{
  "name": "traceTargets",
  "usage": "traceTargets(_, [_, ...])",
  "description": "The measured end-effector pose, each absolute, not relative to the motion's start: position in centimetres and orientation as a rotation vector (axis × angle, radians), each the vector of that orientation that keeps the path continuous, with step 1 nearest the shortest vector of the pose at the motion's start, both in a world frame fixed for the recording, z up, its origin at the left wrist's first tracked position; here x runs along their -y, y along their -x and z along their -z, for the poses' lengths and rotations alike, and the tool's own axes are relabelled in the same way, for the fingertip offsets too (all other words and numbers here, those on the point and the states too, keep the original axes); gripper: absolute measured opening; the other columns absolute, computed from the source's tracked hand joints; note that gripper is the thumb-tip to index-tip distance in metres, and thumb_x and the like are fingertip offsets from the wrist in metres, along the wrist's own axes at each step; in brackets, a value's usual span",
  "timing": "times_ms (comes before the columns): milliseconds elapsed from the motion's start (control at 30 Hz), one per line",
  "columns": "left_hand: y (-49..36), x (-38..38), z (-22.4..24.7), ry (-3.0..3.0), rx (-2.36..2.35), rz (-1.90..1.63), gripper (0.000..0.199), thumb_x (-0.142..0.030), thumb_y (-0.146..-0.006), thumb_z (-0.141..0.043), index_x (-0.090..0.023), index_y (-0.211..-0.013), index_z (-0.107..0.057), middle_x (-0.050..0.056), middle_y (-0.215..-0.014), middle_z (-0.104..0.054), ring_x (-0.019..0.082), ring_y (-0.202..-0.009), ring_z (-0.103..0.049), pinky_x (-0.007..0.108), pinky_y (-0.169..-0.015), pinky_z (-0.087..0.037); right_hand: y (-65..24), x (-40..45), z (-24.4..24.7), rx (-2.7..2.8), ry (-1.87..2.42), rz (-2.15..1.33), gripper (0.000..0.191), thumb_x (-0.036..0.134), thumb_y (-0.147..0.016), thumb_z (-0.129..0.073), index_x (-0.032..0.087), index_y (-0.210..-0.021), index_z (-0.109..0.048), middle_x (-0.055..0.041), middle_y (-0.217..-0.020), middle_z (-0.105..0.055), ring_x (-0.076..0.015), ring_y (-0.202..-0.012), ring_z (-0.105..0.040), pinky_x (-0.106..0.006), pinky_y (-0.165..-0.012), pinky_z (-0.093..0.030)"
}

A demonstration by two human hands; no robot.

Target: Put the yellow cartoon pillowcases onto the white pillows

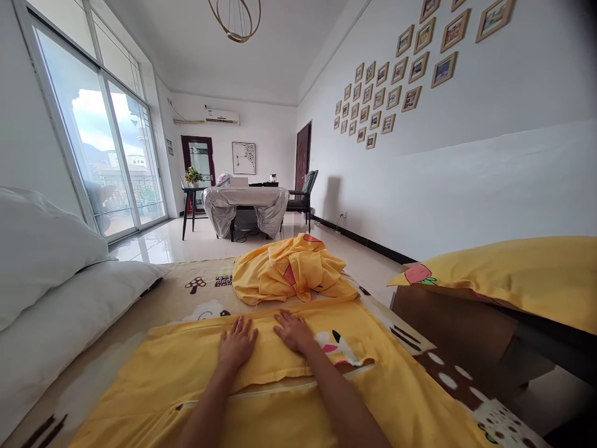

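A yellow cloth cover (177,361) with a printed white-and-pink figure is spread over a patterned mat in front of me. Its far part is folded over, and a pale zipper-like strip (275,391) runs across it nearer to me. My left hand (237,342) lies flat on the folded part, fingers spread. To its right my right hand (293,330) also rests flat there, fingers apart, beside the printed figure. Just beyond both hands sits a crumpled heap of yellow fabric (289,267) with red printed shapes.
White pillows (69,317) are stacked at the left. At the right, a yellow pillow (522,274) lies on a brown box (457,323). The patterned mat (181,289) shows around the cover. Farther back stand a covered table (247,196) and a black chair (305,190).
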State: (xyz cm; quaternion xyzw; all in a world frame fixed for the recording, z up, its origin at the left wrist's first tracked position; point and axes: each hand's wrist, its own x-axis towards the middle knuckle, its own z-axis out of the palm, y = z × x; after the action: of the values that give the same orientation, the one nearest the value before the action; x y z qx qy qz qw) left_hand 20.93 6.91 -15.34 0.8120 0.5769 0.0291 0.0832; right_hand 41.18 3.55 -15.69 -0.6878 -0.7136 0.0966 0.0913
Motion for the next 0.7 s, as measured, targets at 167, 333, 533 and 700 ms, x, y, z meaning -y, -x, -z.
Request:
traceTargets(167, [-16.2,-8.8,15.5,-2.335,-1.846,-0.071,0.060,-0.047,-0.093,-0.021,-0.024,-0.148,-0.026,0.008,-0.157,-0.014,0.025,-0.145,-0.012,0.055,-0.112,-0.016,-47.9,-2.2,15.5,1.986,2.254,-0.184,0.057,0.047,-0.096,-0.023,0.022,-0.147,-0.029,-0.0070,-0.156,-0.021,-0.0210,-0.143,-0.017,-0.045,-0.113,-0.014])
traceTargets(333, [-9.1,-9.9,15.6,-2.205,-2.039,-0.064,0.061,-0.048,-0.093,-0.021,-0.025,-0.149,-0.020,0.007,-0.157,-0.013,0.026,-0.144,-0.013,0.055,-0.111,-0.018,-54.8,-0.1,15.0,1.813,2.458,-0.059,0.060,0.047,-0.094,-0.026,0.021,-0.148,-0.027,-0.0082,-0.156,-0.021,-0.0240,-0.143,-0.015,-0.050,-0.111,-0.014])
traceTargets(533, [-2.3,-9.4,15.3,-2.081,-2.206,-0.067,0.061,-0.047,-0.094,-0.019,-0.020,-0.149,-0.023,0.008,-0.156,-0.018,0.026,-0.143,-0.019,0.054,-0.111,-0.021,-59.5,0.9,15.2,1.608,2.621,-0.021,0.060,0.048,-0.093,-0.025,0.023,-0.147,-0.028,-0.0070,-0.154,-0.025,-0.0245,-0.142,-0.020,-0.052,-0.109,-0.019])
traceTargets(700, [-0.3,-8.5,15.7,-2.185,-2.138,-0.142,0.055,-0.038,-0.094,-0.019,-0.024,-0.145,-0.033,0.002,-0.153,-0.029,0.019,-0.142,-0.022,0.048,-0.112,-0.023,-60.2,1.6,15.9,1.554,2.631,0.000,0.059,0.049,-0.093,-0.024,0.025,-0.147,-0.029,-0.0063,-0.155,-0.024,-0.0233,-0.141,-0.023,-0.051,-0.109,-0.020])
